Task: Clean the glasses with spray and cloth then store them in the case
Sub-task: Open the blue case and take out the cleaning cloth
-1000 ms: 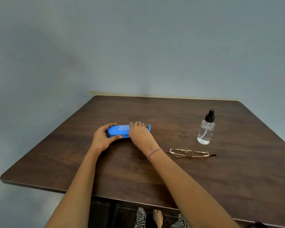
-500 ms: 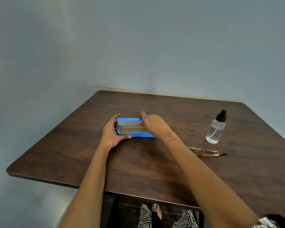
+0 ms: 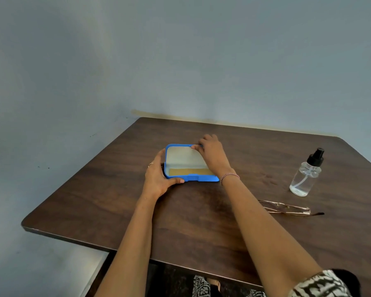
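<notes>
Open case partly covered by both hands
The right hand and its wrist cover the right end of the case, so that corner of lid and tray cannot be seen; the left hand covers the case's left wall. The tan strip inside the case may be cloth or lining, unclear. Right of the case, the glasses lose their left end behind the right forearm, and the worktop is cut off by the picture's right edge

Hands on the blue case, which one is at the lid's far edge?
The right hand, wearing the bracelet, pinches the far edge of the open lid; the left hand grips the blue case at its left end.
</notes>
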Motion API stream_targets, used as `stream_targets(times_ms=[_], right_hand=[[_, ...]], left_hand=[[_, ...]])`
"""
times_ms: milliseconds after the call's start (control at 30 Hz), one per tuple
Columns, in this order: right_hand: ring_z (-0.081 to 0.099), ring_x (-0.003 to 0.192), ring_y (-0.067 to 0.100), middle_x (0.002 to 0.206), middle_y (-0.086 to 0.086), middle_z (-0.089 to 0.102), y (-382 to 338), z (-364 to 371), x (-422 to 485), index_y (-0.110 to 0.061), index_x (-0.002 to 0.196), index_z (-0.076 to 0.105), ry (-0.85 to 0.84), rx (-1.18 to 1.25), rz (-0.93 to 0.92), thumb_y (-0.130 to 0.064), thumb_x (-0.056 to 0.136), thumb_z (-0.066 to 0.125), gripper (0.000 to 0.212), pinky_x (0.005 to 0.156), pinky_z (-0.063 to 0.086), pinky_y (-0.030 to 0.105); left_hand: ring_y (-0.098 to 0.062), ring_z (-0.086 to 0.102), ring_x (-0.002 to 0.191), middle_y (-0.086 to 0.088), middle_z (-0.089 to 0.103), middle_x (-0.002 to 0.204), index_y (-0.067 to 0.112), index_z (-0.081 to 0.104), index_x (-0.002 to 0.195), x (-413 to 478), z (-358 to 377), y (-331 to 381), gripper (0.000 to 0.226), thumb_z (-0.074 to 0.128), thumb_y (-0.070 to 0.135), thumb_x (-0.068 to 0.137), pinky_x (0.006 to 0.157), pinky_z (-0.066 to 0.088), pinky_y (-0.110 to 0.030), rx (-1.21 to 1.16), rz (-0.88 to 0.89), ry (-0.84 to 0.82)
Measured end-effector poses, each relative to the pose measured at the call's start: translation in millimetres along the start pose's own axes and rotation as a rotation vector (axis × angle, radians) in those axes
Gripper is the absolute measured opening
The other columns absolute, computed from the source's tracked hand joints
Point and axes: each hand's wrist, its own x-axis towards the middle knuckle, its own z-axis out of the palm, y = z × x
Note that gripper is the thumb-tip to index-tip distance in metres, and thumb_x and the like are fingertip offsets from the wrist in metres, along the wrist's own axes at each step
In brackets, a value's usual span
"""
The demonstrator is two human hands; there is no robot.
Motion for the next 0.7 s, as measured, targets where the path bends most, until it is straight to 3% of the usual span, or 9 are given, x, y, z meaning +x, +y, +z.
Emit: stream_targets(times_ms=[233, 333, 400, 567, 700], right_hand=[[0.04, 0.111, 0.025, 0.117, 0.01, 0.048, -9, 9, -15, -0.008, 0.109, 0.062, 0.152, -0.01, 0.027, -0.037, 0.092, 0.054, 0.034, 0.091, 0.043, 0.036], [0.038, 0.118, 0.027, 0.126, 0.011, 0.044, -12, 11, -32, -0.01, 0.116, 0.055, 0.233, 0.026, 0.06, -0.028, 0.086, 0.065, 0.037, 0.094, 0.041, 0.036], [0.041, 0.114, 0.027, 0.123, 0.012, 0.046, -11, 11, -42, -0.008, 0.114, 0.053, 0.305, 0.037, 0.133, -0.025, 0.082, 0.07, 0.04, 0.089, 0.041, 0.035], [0.045, 0.094, 0.028, 0.103, 0.011, 0.048, -9, 5, -54, -0.009, 0.094, 0.059, 0.33, -0.079, 0.336, -0.027, 0.082, 0.07, 0.024, 0.07, 0.044, 0.035], [0.043, 0.098, 0.027, 0.105, 0.009, 0.048, -5, 5, -59, -0.012, 0.097, 0.066, 0.232, -0.178, 0.391, -0.03, 0.086, 0.064, 0.021, 0.075, 0.044, 0.035]], left_hand=[[-0.021, 0.046, 0.124, -0.004, 0.049, 0.135, 0.027, 0.032, 0.138, -1, 0, 3, 0.1, 0.09, 0.024, 0.057, 0.099, 0.042, -0.038, 0.021, -0.005, 0.037], [-0.022, 0.048, 0.121, -0.006, 0.05, 0.133, 0.029, 0.031, 0.134, -2, -1, 5, 0.096, 0.089, 0.022, 0.058, 0.097, 0.044, -0.037, 0.014, -0.021, 0.043], [-0.022, 0.049, 0.121, -0.006, 0.051, 0.133, 0.03, 0.031, 0.133, -3, -2, 6, 0.095, 0.089, 0.021, 0.058, 0.098, 0.044, -0.038, 0.009, -0.03, 0.042], [-0.012, 0.049, 0.106, -0.006, 0.049, 0.127, 0.03, 0.035, 0.132, -6, -6, 8, 0.093, 0.089, 0.021, 0.057, 0.089, 0.045, -0.03, -0.035, -0.019, 0.057], [-0.007, 0.048, 0.097, 0.002, 0.039, 0.124, 0.027, 0.044, 0.125, -10, -5, 10, 0.07, 0.083, 0.034, 0.067, 0.083, 0.042, -0.025, -0.025, 0.016, 0.058]])
